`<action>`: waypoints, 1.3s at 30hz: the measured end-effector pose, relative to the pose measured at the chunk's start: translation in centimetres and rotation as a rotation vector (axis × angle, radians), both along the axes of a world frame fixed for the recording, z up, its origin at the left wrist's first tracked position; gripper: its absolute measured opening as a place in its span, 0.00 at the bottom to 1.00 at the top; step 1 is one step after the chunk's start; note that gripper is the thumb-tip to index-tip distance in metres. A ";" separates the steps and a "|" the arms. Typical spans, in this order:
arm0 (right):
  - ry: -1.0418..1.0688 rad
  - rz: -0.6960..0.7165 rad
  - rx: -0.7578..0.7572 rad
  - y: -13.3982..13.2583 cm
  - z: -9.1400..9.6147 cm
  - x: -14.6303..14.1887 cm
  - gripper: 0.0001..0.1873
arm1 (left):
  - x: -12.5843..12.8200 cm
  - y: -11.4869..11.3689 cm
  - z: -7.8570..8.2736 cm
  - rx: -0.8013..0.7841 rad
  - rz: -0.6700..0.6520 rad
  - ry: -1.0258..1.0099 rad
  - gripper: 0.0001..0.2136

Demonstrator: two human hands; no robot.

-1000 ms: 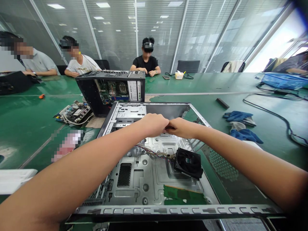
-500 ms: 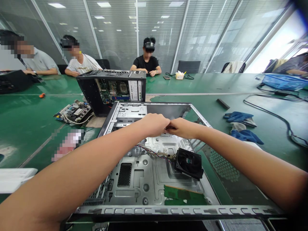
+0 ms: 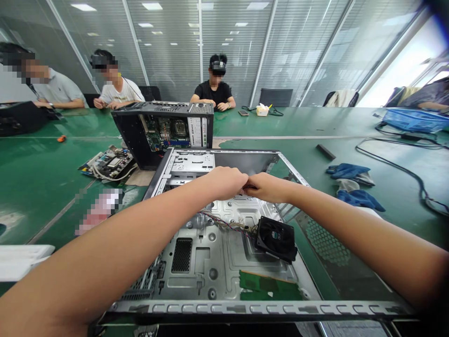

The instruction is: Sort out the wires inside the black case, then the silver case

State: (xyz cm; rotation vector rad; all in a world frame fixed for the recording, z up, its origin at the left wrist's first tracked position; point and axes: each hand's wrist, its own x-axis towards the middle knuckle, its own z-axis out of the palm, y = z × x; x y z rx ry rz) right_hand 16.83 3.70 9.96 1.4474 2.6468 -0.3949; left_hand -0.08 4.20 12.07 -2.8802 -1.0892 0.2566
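Note:
An open, gutted computer case (image 3: 196, 262) lies flat on the green table in front of me. Both my hands meet over its middle, knuckle to knuckle. My left hand (image 3: 224, 181) is closed in a fist and my right hand (image 3: 266, 187) is closed in a pinch; whatever sits between them is hidden. A twisted bundle of thin wires (image 3: 228, 223) runs from under my hands down to a black cooling fan (image 3: 277, 238) lying loose in the case. A green memory stick (image 3: 266, 283) rests near the case's front edge.
A second black computer case (image 3: 164, 128) stands behind, with a loose motherboard (image 3: 110, 164) to its left. Blue gloves (image 3: 351, 182) and a black cable (image 3: 403, 168) lie on the right. Three people sit at the far side of the table.
My hands stay locked together in the same place. The view has shifted very slightly; the fan and wires look unmoved.

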 end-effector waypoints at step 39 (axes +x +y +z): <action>0.067 -0.028 0.075 0.4 -0.6 0.5 0.13 | 0.0 0.0 0.1 0.042 0.004 -0.036 0.15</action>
